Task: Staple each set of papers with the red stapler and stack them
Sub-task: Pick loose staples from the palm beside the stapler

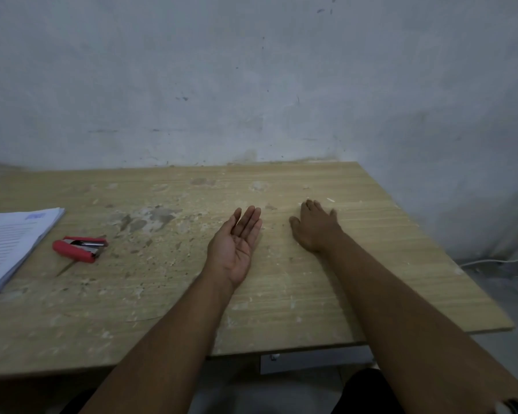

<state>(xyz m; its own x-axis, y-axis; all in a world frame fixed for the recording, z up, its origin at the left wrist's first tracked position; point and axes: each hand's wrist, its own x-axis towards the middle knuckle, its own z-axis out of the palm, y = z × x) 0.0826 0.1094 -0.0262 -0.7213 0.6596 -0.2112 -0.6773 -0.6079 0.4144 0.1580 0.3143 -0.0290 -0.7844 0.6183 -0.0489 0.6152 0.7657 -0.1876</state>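
Text first: the only writing is on the top sheet of the papers (9, 243). It's rows of printed lines with a small bluish mark near the far corner, all too blurry to read. I can't see a brand on the stapler either.

The papers are a loose white pile at the desk's (311, 294) left edge, partly cut off by the frame, with the sheet edges fanned out a bit. The red stapler (80, 248) lies on the desk just to the right of that pile, close to it but not touching. It has a red plastic body with a dark metal strip showing along its far side, and its rounded end points toward the papers.

Both hands are out in the middle of the desk, well away from the stapler. The left hand (235, 243) is palm up with the fingers straight and nothing in it. The right hand (314, 227) is palm down and flat on the wood, fingers spread, also holding nothing.

The desk top is light wood, pretty scuffed and stained.
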